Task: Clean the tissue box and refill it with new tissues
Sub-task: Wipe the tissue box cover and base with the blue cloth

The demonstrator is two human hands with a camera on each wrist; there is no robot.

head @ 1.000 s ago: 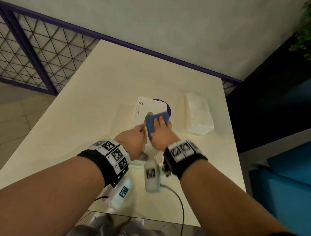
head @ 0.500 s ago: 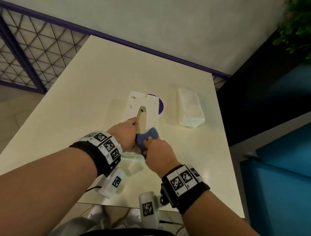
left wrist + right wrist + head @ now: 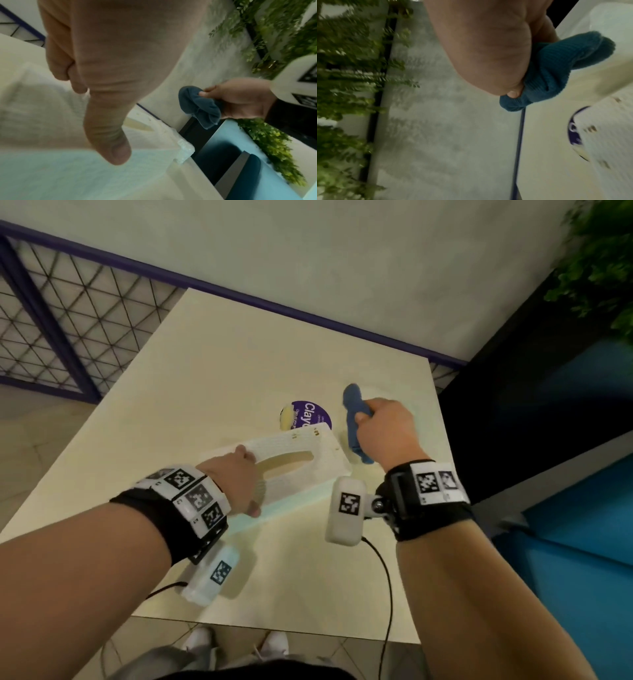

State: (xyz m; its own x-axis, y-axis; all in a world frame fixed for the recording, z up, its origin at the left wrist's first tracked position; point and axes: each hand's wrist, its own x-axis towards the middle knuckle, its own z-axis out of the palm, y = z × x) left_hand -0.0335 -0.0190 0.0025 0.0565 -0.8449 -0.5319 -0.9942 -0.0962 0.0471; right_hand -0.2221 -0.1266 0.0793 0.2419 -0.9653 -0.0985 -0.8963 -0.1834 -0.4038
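Note:
The white tissue box (image 3: 308, 470) lies slanted across the table with its oval slot facing up, showing an empty brown inside. My left hand (image 3: 239, 477) grips its left end, fingers over the top and thumb (image 3: 111, 148) pressed on the near side of the tissue box (image 3: 42, 121). My right hand (image 3: 383, 429) is off the box, just past its right end, and grips a bunched blue cloth (image 3: 354, 419). The cloth (image 3: 199, 106) hangs from that right hand (image 3: 240, 100) in the air. The cloth (image 3: 556, 67) is crumpled. The pack of new tissues is hidden behind my right hand.
A round purple label (image 3: 310, 414) lies on the cream table (image 3: 222, 364) just behind the box. The table's right edge drops to a dark gap and blue seating (image 3: 565, 508). A mesh railing (image 3: 68, 320) stands at left, and plants (image 3: 603, 251) at the top right.
The right hand lifted the blue cloth off the box top and carried it to the right. The left hand swung the box from lengthwise to crosswise.

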